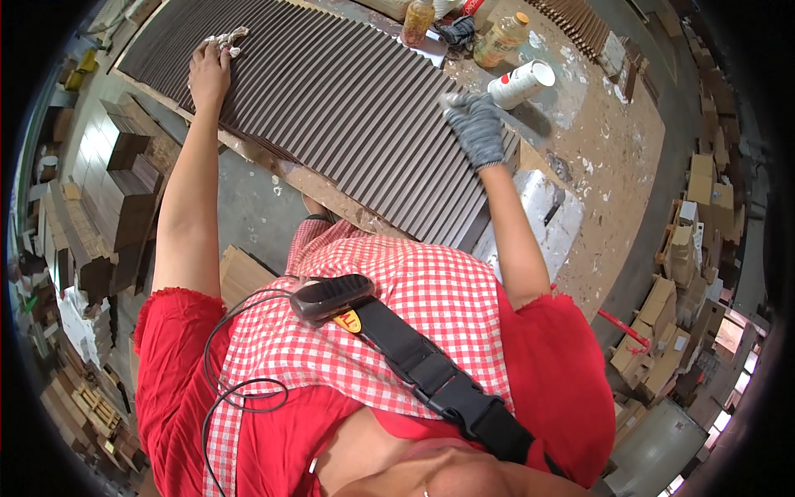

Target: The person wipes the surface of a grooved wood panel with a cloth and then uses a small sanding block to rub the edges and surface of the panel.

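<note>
A wide ribbed panel point(348, 108) of brown-grey strips lies across the work table. At its far left end my bare left hand point(209, 79) grips a crumpled white rag point(229, 40) against the ribs. On the right part of the panel is my right hand point(478, 131), in a grey knit glove, with its fingers drawn together. Something pale shows at its fingertips, too blurred to name. Close beside the glove, a white cylindrical can point(522, 84) rests on the table.
Two jars, one amber point(416, 22) and one with an orange lid point(502, 40), stand beyond the panel. A dark cloth point(456, 31) lies between them. White flecks mark the brown tabletop point(613, 174). Stacked boards point(116, 178) stand at left; cartons point(654, 323) line the right.
</note>
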Available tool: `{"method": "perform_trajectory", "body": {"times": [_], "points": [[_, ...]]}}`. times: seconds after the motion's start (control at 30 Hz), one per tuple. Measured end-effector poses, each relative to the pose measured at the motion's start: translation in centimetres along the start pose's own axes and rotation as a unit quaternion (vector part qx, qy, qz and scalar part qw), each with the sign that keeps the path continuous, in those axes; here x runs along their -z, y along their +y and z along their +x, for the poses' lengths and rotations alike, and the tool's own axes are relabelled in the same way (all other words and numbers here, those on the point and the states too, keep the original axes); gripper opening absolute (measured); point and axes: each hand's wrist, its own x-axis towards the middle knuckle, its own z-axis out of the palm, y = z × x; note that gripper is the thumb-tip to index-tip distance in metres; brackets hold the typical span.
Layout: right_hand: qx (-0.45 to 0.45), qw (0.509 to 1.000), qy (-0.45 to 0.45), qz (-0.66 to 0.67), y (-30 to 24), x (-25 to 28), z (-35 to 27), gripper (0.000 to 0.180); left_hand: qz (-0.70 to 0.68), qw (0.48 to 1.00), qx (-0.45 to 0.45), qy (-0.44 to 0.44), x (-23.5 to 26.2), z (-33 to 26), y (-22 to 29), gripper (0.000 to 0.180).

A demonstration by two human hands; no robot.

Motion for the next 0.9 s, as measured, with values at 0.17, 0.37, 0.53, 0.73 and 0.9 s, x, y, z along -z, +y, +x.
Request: {"method": "perform_trajectory", "body": {"times": [0.17, 0.37, 0.53, 0.73, 0.9], "points": [[0.106, 0.991, -0.076, -0.016, -2.3, -1.7, -8.8, 0.015, -0.003, 0.999, 0.019, -0.029, 0.7, 0.2, 0.8, 0.044], [0.058, 0.965, -0.254, 0.027, -4.9, -1.0, -11.9, 0.030, 0.006, 0.999, 0.026, -0.043, 0.8, 0.0, 0.8, 0.044], [0.151, 0.985, -0.081, -0.011, -3.9, -0.1, -11.0, 0.024, -0.002, 0.999, 0.027, -0.043, 1.6, 0.1, 1.3, 0.044], [0.085, 0.989, 0.043, -0.116, 0.3, 1.0, -3.3, 0.020, 0.000, 0.998, 0.035, -0.044, 1.8, 0.2, 1.4, 0.044], [0.074, 0.992, 0.073, -0.065, 6.9, 1.3, 4.9, 0.020, -0.001, 0.999, 0.020, -0.031, 1.5, 0.3, 1.3, 0.043]]}}
